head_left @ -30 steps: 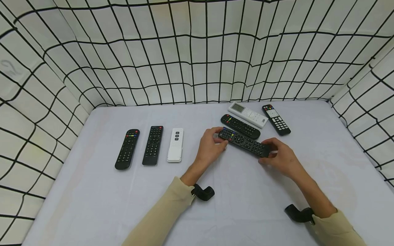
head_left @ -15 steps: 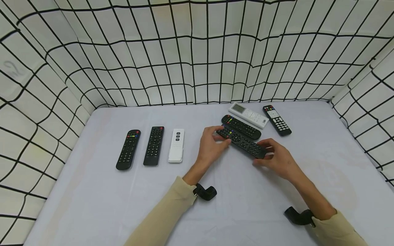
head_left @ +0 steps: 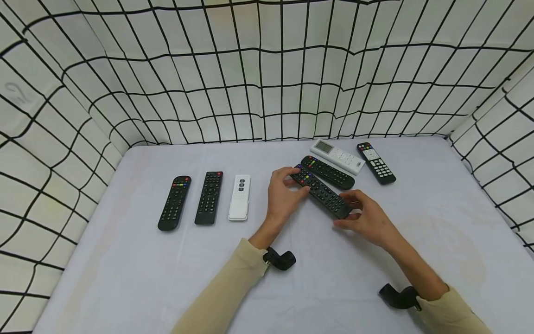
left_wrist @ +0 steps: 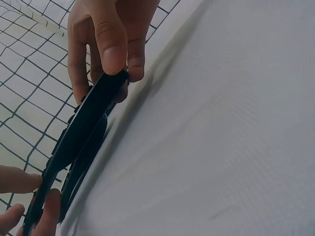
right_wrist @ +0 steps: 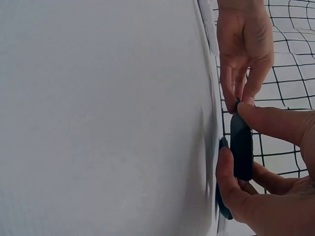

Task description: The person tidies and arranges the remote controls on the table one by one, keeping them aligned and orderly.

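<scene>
A black remote control [head_left: 321,191] with coloured buttons near its upper end slants between my two hands, raised off the cloth in the wrist views. My left hand [head_left: 285,194] pinches its upper left end between thumb and fingers. At the lower right end my right hand [head_left: 364,217] grips it, thumb on the near side. In the left wrist view the underside of the remote [left_wrist: 81,125] faces the camera. Just behind it lies a second black remote control [head_left: 327,172], partly overlapped in the left wrist view.
A white remote with a small screen [head_left: 337,157] and a black remote with white keys [head_left: 376,163] lie at the back right. To the left stand a row of two black remotes [head_left: 174,203] [head_left: 208,198] and a white one [head_left: 239,197]. Black netting [head_left: 271,69] surrounds the white-covered table [head_left: 333,287].
The held remote has turned clockwise, its right end swinging left and nearer me. My right hand has moved left with it; the left hand has shifted slightly. Other remotes stay put.
</scene>
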The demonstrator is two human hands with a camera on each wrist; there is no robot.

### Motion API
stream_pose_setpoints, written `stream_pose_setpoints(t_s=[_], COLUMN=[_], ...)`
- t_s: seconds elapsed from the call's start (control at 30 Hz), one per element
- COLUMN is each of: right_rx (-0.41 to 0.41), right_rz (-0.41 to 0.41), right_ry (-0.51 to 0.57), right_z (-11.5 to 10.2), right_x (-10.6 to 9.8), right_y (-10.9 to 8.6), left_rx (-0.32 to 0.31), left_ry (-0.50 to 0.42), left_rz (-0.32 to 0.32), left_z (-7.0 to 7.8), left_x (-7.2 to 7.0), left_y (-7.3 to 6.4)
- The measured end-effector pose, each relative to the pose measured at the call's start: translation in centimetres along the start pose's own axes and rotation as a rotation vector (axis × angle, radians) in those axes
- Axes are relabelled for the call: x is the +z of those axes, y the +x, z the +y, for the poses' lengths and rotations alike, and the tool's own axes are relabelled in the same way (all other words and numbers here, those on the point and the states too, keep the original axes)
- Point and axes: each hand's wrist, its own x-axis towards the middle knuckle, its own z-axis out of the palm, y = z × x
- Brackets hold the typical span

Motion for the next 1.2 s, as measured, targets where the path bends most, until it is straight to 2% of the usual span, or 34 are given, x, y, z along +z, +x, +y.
stream_pose_setpoints(t_s=[0.2,0.63,0.93,1.2], right_rx=[-0.011,-0.027,-0.045,-0.078], right_rz=[-0.037,-0.031,-0.037,-0.049], right_ry=[0.047,0.096,0.137,0.163], right_z=[-0.3,-0.6,-1.4,-1.7], right_x=[-0.1,1.0,1.7,2.4], right_y=[-0.1,0.1,0.2,0.4], left_rx=[-0.025,-0.078,-0.074,-0.087], left_ry=[-0.034,-0.101,-0.091,-0.059], left_rz=[0.002,-0.025,-0.019,-0.048], left_z=[0.2,0.2,0.4,0.4], left_x=[-0.6,-1.5,-2.1,-2.8], left_y=[0.2,0.5,0.8,0.9])
